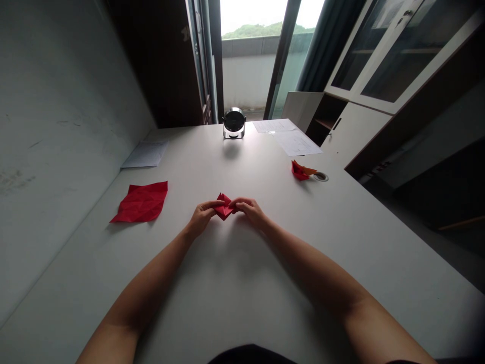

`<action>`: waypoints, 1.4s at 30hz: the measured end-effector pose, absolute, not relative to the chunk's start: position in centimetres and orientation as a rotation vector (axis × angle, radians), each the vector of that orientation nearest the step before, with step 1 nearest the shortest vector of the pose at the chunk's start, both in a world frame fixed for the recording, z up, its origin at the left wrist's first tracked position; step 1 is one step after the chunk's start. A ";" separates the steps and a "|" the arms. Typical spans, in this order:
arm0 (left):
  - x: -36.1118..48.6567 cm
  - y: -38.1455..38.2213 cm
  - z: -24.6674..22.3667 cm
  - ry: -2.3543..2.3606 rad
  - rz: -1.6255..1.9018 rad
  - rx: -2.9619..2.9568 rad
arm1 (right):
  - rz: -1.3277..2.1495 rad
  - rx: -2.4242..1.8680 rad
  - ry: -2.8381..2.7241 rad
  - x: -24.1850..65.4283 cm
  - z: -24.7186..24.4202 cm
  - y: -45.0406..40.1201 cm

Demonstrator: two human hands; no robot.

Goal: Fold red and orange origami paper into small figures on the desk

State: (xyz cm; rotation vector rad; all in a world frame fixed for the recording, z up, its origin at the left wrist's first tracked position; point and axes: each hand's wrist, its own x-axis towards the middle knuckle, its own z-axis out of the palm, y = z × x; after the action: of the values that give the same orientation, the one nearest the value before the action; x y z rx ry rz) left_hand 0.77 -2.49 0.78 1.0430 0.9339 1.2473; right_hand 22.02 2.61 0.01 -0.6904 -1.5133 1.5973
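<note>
A small folded piece of red origami paper (224, 210) is held between both hands just above the middle of the white table (235, 283). Its outline is roughly a diamond, with pointed flaps at the top and creases meeting near its centre. My left hand (202, 216) pinches its left corner between thumb and fingers. On the opposite side, my right hand (250, 210) grips the right corner, fingers curled and thumb on the front. The fingertips behind the paper are hidden.
A creased red sheet (143, 202) lies at left. Finished-looking red and orange folded paper (301, 171) sits beside a tape roll (321, 176) at right. A round black device on a stand (234, 124) is at the back, with papers (297, 143) and a pale sheet (146, 154) nearby.
</note>
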 end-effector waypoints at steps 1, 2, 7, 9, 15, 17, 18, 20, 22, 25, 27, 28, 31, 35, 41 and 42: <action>0.7 -2.5 0.8 0.919 1.233 1.052 | 1.547 -0.712 -1.545 22.0 0.0 2.6; 0.6 -2.5 0.8 0.902 1.220 1.065 | 1.494 -0.730 -1.577 21.9 0.0 2.6; 0.6 -2.6 0.6 0.976 1.242 1.159 | 1.394 -0.738 -1.647 21.7 -0.4 2.4; 0.8 -2.6 0.5 1.037 1.253 1.211 | 1.376 -0.747 -1.683 21.7 -0.6 2.3; 1.0 -2.7 0.5 1.087 1.272 1.285 | 1.357 -0.754 -1.677 21.4 -0.6 2.2; 1.0 -2.7 0.5 1.089 1.286 1.301 | 1.359 -0.756 -1.637 21.3 -0.5 2.1; 1.0 -2.7 0.5 1.085 1.285 1.313 | 1.350 -0.766 -1.634 21.3 -0.5 2.1; 1.2 -2.6 0.4 1.066 1.275 1.342 | 1.321 -0.797 -1.656 21.2 -0.5 2.2; 1.4 -2.7 0.2 1.038 1.255 1.371 | 1.274 -0.843 -1.693 21.2 -0.5 2.2; 1.7 -2.8 -0.1 1.024 1.240 1.388 | 1.216 -0.910 -1.722 21.2 -0.7 2.3; 1.8 -2.8 -0.2 1.040 1.244 1.373 | 1.208 -0.922 -1.735 21.3 -0.8 2.4; 1.8 -2.9 -0.2 1.050 1.251 1.359 | 1.209 -0.918 -1.747 21.3 -0.8 2.4; 1.7 -3.0 -0.1 1.060 1.242 1.328 | 1.212 -0.885 -1.799 21.4 -0.7 2.2; 1.6 -3.1 0.1 1.110 1.207 1.369 | 1.224 -0.831 -1.847 21.3 -0.5 1.9; 1.8 -3.3 0.5 1.172 1.230 1.422 | 1.220 -0.807 -1.854 21.2 -0.3 1.7; 1.8 -3.4 0.6 1.184 1.237 1.430 | 1.217 -0.806 -1.853 21.1 -0.3 1.7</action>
State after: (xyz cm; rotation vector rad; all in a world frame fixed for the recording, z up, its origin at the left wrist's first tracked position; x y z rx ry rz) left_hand 1.79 -3.38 0.57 1.4300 1.1841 1.2368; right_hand 21.15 1.72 -0.30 -0.8062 -1.8526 1.2170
